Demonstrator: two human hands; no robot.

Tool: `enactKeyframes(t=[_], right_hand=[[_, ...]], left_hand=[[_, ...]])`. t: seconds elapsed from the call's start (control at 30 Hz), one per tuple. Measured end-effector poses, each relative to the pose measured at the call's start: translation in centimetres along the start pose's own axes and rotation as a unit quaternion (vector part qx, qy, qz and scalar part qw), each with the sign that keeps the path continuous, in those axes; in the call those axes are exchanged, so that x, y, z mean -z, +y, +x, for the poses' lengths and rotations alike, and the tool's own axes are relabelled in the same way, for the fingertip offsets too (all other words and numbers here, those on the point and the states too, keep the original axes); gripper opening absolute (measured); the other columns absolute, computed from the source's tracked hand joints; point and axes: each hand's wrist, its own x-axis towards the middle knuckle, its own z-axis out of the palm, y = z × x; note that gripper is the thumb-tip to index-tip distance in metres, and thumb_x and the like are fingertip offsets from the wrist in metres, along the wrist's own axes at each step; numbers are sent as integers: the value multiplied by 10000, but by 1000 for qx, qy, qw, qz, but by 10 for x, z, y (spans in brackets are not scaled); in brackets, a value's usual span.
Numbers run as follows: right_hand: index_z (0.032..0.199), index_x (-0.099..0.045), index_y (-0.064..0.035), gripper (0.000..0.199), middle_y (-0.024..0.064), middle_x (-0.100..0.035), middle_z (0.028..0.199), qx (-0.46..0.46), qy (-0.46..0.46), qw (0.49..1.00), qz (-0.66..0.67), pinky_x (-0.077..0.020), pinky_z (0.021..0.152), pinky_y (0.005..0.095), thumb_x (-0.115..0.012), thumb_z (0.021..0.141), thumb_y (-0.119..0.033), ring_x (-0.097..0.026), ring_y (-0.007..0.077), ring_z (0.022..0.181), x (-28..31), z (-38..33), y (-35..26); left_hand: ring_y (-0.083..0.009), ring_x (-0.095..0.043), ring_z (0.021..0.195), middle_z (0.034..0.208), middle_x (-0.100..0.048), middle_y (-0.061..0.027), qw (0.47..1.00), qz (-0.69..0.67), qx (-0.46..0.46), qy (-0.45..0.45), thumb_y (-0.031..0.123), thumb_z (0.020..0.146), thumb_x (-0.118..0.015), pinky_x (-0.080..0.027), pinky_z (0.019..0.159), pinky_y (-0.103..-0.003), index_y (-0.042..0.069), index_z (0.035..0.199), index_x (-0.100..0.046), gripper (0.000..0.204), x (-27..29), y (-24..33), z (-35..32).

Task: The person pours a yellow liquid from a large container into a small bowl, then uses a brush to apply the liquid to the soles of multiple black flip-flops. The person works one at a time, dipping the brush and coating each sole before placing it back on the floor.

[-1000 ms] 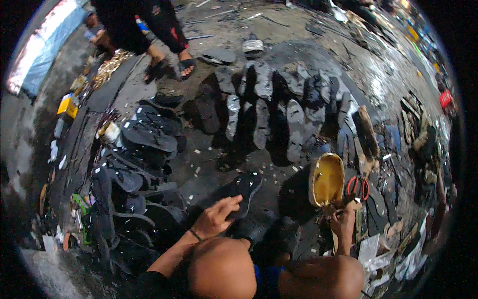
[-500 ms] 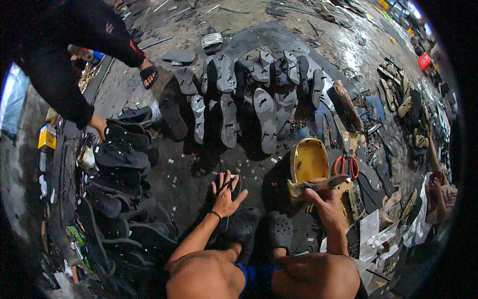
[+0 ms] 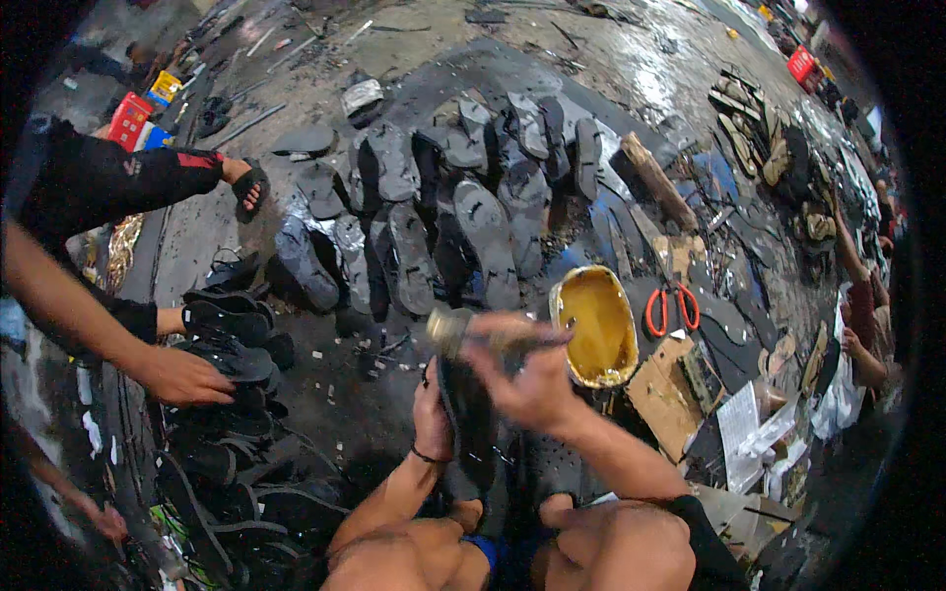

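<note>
My left hand (image 3: 431,419) is closed around the side of a black sandal sole (image 3: 471,419), held upright above my shoes. Over the sole's top end, my right hand (image 3: 527,384) grips a short brush (image 3: 450,333), smeared by motion. The brush's pale yellowish end points left; its dark handle runs right past my fingers. An oval tub (image 3: 632,320) of yellow-brown liquid stands just right of my right hand, its rim crusted.
Rows of grey sandals (image 3: 486,227) lie ahead, and black sandals (image 3: 232,360) are piled left. Another person's hand (image 3: 182,376) reaches over that pile. Orange-handled scissors (image 3: 660,312), cardboard (image 3: 655,394) and white paper sheets (image 3: 734,428) lie right.
My right hand has carried the brush left, from beside the tub to above the sole. My left hand has closed on the sole. The other person's arm has come in at left.
</note>
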Motion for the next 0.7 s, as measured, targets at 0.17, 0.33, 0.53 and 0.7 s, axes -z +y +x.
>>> enactKeyframes(t=[0.17,0.33,0.53,0.7], right_hand=[[1017,-693,-41,179,126,-723,911,-20,-31,999,39,-536,719,339,-726,882,-154,-697,233,789,2,-28,-16],[1114,-625,-22,244,43,-669,930,-221,43,963,147,-506,739,288,-701,921,-151,-623,117,851,-19,-37,-2],[1120,-631,-50,255,39,-691,1044,-416,73,804,418,-485,734,258,-694,930,-207,-655,123,909,28,-9,5],[1153,-616,-7,296,53,-693,1040,-397,-29,863,310,-506,827,292,-710,918,-160,-645,137,915,6,-19,-8]], left_hand=[[-191,-587,1116,1243,-610,-72,998,-21,-61,14,317,1055,-403,-439,998,-325,13,1343,-557,446,3,-3,-3],[-225,-524,1242,1362,-535,-120,961,132,-225,95,242,1048,-386,-425,1053,-367,-35,1396,-475,453,10,5,-8],[-241,-541,1231,1362,-545,-122,993,-90,68,16,411,1020,-392,-428,1056,-390,-3,1398,-473,567,17,45,-79],[-255,-554,1223,1361,-554,-123,963,-202,169,-64,551,996,-397,-430,1059,-410,24,1401,-471,669,-1,54,-90]])
